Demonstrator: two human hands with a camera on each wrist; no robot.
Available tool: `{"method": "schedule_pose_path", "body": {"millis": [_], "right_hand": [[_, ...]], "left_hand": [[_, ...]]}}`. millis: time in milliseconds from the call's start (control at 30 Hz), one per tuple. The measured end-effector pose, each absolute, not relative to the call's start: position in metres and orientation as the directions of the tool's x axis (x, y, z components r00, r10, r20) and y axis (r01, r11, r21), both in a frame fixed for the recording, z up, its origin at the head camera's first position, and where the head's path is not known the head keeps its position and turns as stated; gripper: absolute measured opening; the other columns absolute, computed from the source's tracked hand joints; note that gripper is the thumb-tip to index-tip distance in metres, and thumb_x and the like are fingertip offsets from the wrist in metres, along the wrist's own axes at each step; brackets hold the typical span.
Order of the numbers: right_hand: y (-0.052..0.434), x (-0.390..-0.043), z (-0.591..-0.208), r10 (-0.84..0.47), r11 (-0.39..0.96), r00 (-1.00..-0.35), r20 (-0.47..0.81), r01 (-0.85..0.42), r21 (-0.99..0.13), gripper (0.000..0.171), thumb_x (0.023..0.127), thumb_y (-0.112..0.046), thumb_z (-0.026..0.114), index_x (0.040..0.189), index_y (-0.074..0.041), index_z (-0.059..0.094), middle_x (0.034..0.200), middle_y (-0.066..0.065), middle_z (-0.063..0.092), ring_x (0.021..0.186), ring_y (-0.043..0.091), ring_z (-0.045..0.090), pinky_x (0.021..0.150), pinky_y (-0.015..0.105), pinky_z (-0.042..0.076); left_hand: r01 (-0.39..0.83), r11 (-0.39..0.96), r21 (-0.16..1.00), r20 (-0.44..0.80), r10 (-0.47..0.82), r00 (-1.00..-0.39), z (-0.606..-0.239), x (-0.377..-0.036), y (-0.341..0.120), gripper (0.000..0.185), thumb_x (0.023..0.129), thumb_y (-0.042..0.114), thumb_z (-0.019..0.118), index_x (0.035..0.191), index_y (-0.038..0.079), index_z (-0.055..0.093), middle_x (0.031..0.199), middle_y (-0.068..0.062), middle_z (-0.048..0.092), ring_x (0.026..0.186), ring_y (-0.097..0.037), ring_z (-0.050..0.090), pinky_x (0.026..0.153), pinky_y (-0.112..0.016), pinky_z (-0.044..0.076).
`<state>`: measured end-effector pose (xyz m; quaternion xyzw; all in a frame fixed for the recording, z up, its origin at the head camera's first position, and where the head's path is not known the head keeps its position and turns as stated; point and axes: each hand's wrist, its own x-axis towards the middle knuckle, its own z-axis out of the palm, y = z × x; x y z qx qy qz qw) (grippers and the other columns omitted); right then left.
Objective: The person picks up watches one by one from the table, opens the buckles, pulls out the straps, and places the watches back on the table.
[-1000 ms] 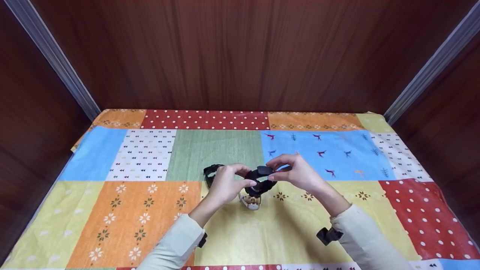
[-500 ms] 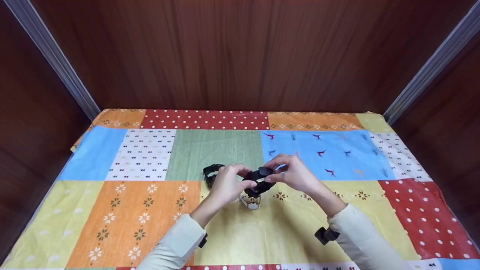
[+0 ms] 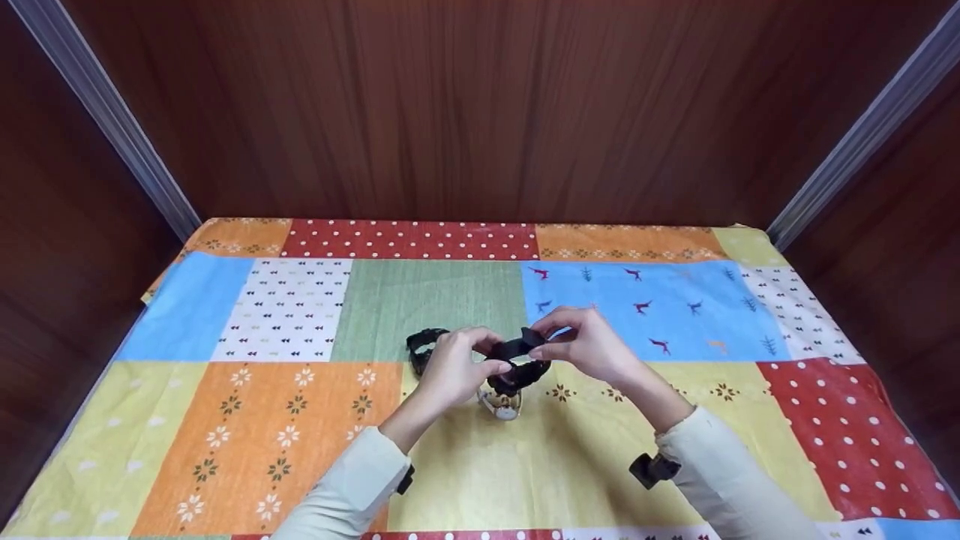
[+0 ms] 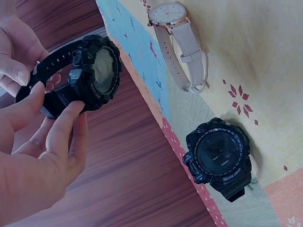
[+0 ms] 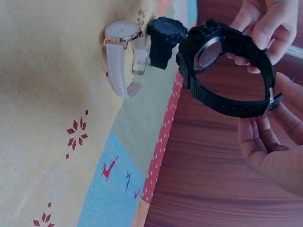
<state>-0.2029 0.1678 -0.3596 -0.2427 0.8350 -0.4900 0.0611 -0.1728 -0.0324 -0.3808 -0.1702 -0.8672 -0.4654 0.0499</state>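
A black sports watch is held up between both hands, its strap curved into a loop. My left hand pinches the strap beside the case, and in the left wrist view the dial faces away from the palm. The fingertips of my right hand pinch the strap at its buckle. On the cloth below lie a watch with a pale strap and rose-gold case and a second black sports watch. The left hand partly hides that second black watch in the head view.
A patchwork-print tablecloth covers the table. Dark wood-look panels stand behind it and at both sides, with grey metal strips at the corners. Small black devices sit at the wrists.
My right hand has shifted slightly left, and the strap's end at its fingertips now tilts upward. The left hand keeps its hold, and the two watches on the cloth have not moved.
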Motion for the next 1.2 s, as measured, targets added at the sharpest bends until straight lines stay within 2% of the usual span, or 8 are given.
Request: {"method": "schedule_pose_path", "body": {"millis": [167,500,700,900,1200], "right_hand": [[0.17,-0.203,-0.358,-0.476,0.376,-0.869,0.131,-0.336,-0.864,0.022,0.076,-0.004,0.073,0.095,0.006,0.066,0.088,0.014,0.062,0.078,0.026,0.063,0.07,0.024,0.052],[0.178,-0.204,-0.356,-0.477,0.357,-0.872,0.107,-0.303,-0.884,0.024,0.076,-0.005,0.072,0.097,0.006,0.066,0.088,0.018,0.062,0.081,0.021,0.06,0.076,0.028,0.051],[0.181,-0.203,-0.354,-0.475,0.352,-0.875,0.097,-0.29,-0.89,0.022,0.076,-0.008,0.073,0.094,0.003,0.066,0.086,0.012,0.062,0.078,0.021,0.06,0.073,0.028,0.051],[0.185,-0.202,-0.354,-0.499,0.352,-0.862,0.092,-0.299,-0.887,0.022,0.076,-0.009,0.073,0.094,0.002,0.067,0.083,0.012,0.063,0.077,0.023,0.058,0.069,0.026,0.05],[0.189,-0.201,-0.353,-0.483,0.352,-0.874,0.06,-0.256,-0.9,0.023,0.075,-0.01,0.074,0.095,0.001,0.067,0.085,0.01,0.064,0.081,0.021,0.058,0.074,0.028,0.048]], "left_hand": [[0.357,0.493,0.793,0.262,0.253,-0.931,-0.382,-0.173,-0.033,0.02,0.073,0.007,0.074,0.092,0.004,0.068,0.084,-0.004,0.068,0.084,-0.02,0.062,0.08,-0.039,0.046],[0.339,0.507,0.792,0.244,0.247,-0.938,-0.379,-0.172,-0.034,0.02,0.074,0.009,0.073,0.092,0.005,0.068,0.085,-0.004,0.068,0.084,-0.02,0.062,0.08,-0.036,0.046],[0.326,0.491,0.808,0.228,0.248,-0.941,-0.378,-0.171,-0.035,0.019,0.075,0.009,0.073,0.093,0.006,0.068,0.086,-0.003,0.067,0.086,-0.02,0.061,0.081,-0.036,0.045],[0.311,0.488,0.816,0.211,0.25,-0.945,-0.378,-0.17,-0.035,0.021,0.075,0.01,0.073,0.094,0.005,0.068,0.086,-0.004,0.067,0.086,-0.019,0.061,0.083,-0.037,0.044],[0.333,0.479,0.812,0.236,0.252,-0.939,-0.379,-0.171,-0.035,0.02,0.074,0.009,0.074,0.093,0.004,0.067,0.085,-0.003,0.067,0.085,-0.02,0.061,0.081,-0.037,0.046]]}}
